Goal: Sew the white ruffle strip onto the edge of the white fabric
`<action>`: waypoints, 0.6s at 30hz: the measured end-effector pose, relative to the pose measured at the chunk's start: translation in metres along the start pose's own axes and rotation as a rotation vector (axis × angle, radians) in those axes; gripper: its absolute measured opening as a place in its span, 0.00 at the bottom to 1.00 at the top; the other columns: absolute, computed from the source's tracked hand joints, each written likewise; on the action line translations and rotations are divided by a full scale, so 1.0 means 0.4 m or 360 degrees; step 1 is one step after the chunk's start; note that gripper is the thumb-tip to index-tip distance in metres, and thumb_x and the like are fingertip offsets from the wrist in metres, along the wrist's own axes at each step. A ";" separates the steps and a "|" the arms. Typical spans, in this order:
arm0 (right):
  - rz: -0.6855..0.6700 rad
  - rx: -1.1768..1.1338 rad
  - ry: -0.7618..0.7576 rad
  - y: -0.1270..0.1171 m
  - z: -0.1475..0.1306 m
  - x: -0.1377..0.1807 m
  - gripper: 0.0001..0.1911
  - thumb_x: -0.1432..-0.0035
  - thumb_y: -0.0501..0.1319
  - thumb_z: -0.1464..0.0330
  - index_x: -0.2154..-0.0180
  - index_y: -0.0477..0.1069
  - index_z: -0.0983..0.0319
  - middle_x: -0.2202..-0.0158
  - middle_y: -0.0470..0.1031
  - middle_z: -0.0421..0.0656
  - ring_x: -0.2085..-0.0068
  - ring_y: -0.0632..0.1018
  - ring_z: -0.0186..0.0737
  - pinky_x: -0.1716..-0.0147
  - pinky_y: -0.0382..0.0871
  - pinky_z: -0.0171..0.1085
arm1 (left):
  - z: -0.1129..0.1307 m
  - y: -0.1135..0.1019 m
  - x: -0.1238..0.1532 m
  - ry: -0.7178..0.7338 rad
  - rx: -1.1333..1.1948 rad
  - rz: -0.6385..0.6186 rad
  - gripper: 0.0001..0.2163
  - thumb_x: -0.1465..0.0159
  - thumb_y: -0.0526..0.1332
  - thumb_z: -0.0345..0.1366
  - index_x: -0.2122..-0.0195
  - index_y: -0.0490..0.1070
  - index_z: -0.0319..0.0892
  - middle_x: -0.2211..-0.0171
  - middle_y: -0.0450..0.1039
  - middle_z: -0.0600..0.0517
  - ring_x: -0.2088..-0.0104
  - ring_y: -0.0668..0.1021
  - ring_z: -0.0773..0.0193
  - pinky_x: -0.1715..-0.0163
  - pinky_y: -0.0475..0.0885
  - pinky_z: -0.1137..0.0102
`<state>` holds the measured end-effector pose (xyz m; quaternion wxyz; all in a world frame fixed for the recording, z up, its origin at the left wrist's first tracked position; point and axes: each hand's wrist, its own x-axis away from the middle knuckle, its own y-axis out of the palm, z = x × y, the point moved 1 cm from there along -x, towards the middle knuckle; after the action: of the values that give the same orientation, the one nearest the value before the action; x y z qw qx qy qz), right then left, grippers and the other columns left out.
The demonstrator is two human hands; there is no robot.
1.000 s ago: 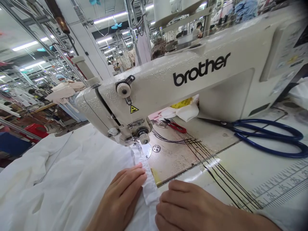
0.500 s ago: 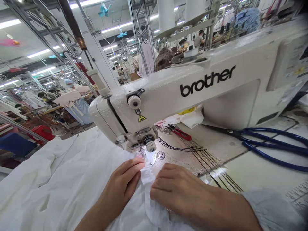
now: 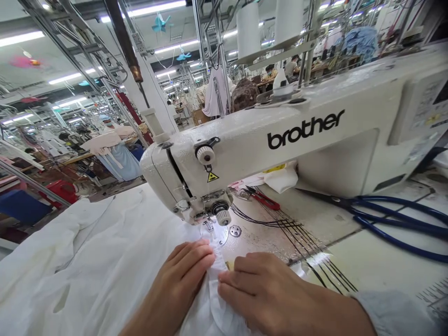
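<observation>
White fabric (image 3: pixel 115 252) spreads over the left of the sewing table and runs in a gathered strip up to the needle and presser foot (image 3: pixel 210 225) of a white Brother sewing machine (image 3: pixel 245 144). My left hand (image 3: pixel 185 275) lies on this strip just in front of the foot, fingers together and closed on the cloth. Nearer to me and to the right, my right hand (image 3: pixel 269 289) pinches the strip's right edge between thumb and curled fingers. The right fingertips' hold is partly hidden by the hand itself.
Large blue-handled scissors (image 3: pixel 392 219) lie on the right, and red thread snips (image 3: pixel 264 199) rest beneath the machine arm. A white cloth piece (image 3: pixel 282 179) sits behind them. Thread cones (image 3: pixel 289 21) stand above. Other people and garments are in the background.
Both hands have drawn slightly back from the presser foot, the left one more clearly, exposing more of the gathered strip. The camera view has shifted a little.
</observation>
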<state>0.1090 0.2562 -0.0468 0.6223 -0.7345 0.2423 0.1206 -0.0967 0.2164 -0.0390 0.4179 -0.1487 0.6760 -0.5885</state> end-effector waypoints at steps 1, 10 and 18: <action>-0.0038 -0.0017 0.0009 -0.004 0.002 -0.001 0.05 0.39 0.57 0.78 0.68 0.67 0.66 0.69 0.70 0.40 0.69 0.65 0.38 0.73 0.56 0.40 | -0.001 -0.001 -0.002 -0.0039 0.0033 0.0002 0.09 0.34 0.54 0.26 0.54 0.68 0.35 0.54 0.70 0.46 0.47 0.68 0.66 0.45 0.63 0.71; -0.0148 -0.0290 0.0243 0.000 0.008 -0.009 0.09 0.41 0.62 0.74 0.71 0.62 0.64 0.71 0.69 0.37 0.69 0.65 0.35 0.70 0.54 0.37 | -0.001 -0.003 -0.001 -0.0183 0.0071 -0.0007 0.09 0.34 0.55 0.27 0.54 0.68 0.40 0.53 0.71 0.49 0.49 0.71 0.69 0.47 0.66 0.76; -0.0285 -0.0252 0.0380 0.038 0.062 -0.052 0.07 0.43 0.64 0.73 0.70 0.66 0.63 0.72 0.71 0.36 0.69 0.67 0.36 0.70 0.54 0.38 | -0.057 0.027 0.005 -0.0359 0.0125 -0.0026 0.12 0.33 0.53 0.28 0.50 0.67 0.45 0.49 0.69 0.53 0.48 0.71 0.72 0.47 0.65 0.78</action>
<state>0.0867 0.2827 -0.0549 0.5375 -0.8091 0.2377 -0.0047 -0.1116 0.2330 -0.0505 0.4919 -0.2029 0.6000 -0.5973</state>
